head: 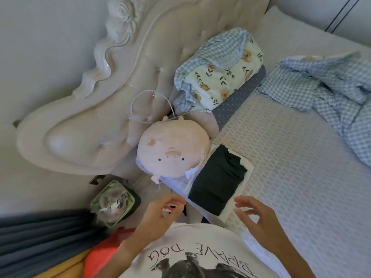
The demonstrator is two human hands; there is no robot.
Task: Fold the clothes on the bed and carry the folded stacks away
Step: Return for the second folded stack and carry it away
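From the head camera we look down at the corner of the bed (291, 161) where a folded stack (217, 180) lies: a dark garment folded on top of a white one, just beside the round plush pig (172, 149) and close to the mattress edge nearest us.

We take the plush pig as our landmark. The stack touches or nearly touches its flank, on the side away from the tufted headboard (96, 121). The stack's long axis runs from the pig's far side down toward our chest, so its short near end faces us.

Our left hand (160, 211) hangs just off that near end, on the pig's side, fingers loosely curled and holding nothing. Our right hand (255, 213) hovers at the stack's near corner on the side away from the pig, fingers spread wide and empty; we cannot tell whether its fingertips touch the white layer. The right hand looks the nearer of the two.

We judge the next move to be a two-handed scoop from the near end.

Well beyond the pig, a blue checked garment (329, 93) lies crumpled and unfolded.
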